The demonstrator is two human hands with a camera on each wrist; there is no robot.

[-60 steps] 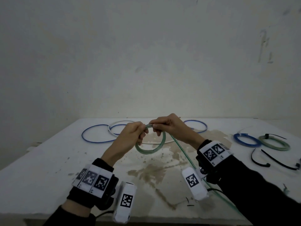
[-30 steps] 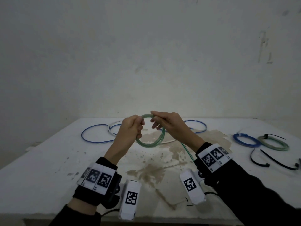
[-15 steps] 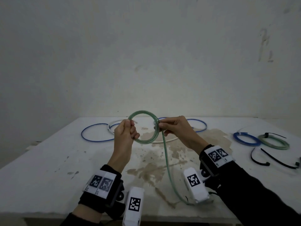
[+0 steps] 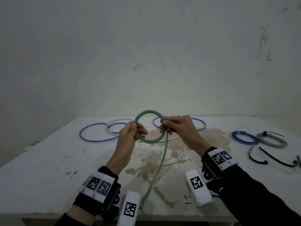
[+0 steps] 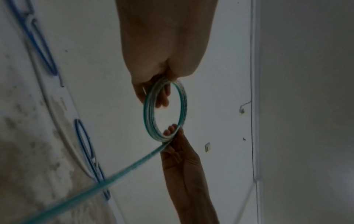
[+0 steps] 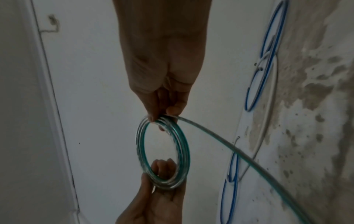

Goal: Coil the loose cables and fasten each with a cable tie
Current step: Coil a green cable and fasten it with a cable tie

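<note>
Head view: green cable coil [image 4: 149, 127] at frame center above white table [image 4: 48, 168], left hand [image 4: 129, 133] and right hand [image 4: 176, 128] each pinching one side, tail hanging toward lower center. Left wrist view: fingers [image 5: 162, 97] curled round coil. Right wrist view: fingertips [image 6: 172, 110] pinching coil top.

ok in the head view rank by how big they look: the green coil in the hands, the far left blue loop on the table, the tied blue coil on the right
1. far left blue loop, largest
2. green coil gripped by the left hand and right hand; being nearer the camera inflates it
3. tied blue coil, smallest
</note>
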